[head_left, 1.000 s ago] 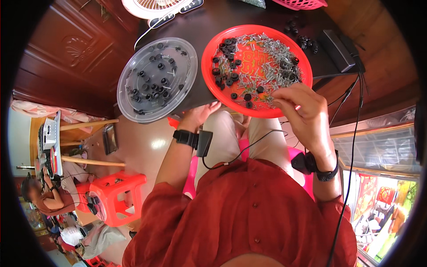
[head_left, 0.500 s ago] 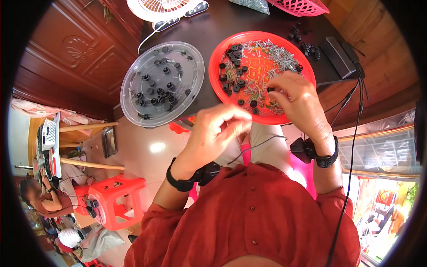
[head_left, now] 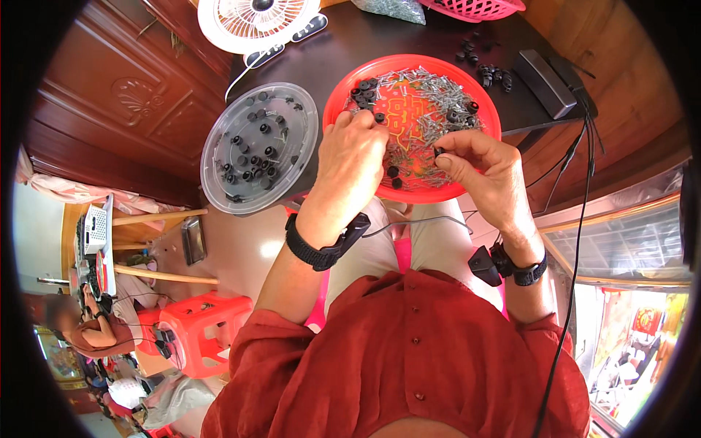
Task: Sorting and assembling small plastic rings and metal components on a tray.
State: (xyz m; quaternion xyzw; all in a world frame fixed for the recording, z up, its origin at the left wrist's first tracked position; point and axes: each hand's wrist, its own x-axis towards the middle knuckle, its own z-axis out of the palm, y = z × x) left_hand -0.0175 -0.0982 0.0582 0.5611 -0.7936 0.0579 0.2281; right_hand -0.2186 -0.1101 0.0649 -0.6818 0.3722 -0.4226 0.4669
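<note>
My right hand (head_left: 488,171) pinches a small round black knob (head_left: 439,152) between thumb and forefinger, over the right part of a red round tray (head_left: 420,196). My left hand (head_left: 352,150) reaches down over the tray's left side, its fingers curled among the black parts. Its fingertips are hidden, so what they hold cannot be made out. Silvery screws (head_left: 445,91) lie heaped along the tray's far and right side. More black knobs (head_left: 363,93) sit at its far left, and a couple lie near the front rim.
Left of the tray is a clear round plastic lid (head_left: 207,157) with scattered black parts. Behind it stands a white fan (head_left: 255,22). Loose black pieces (head_left: 496,77) and a black box (head_left: 544,84) with cables are at the table's right. A person (head_left: 98,328) sits far left, near a red stool (head_left: 204,328).
My left hand has moved forward from the tray's front edge to the black parts on its left. My right hand stays over the tray, still pinching the knob. The view has shifted slightly.
</note>
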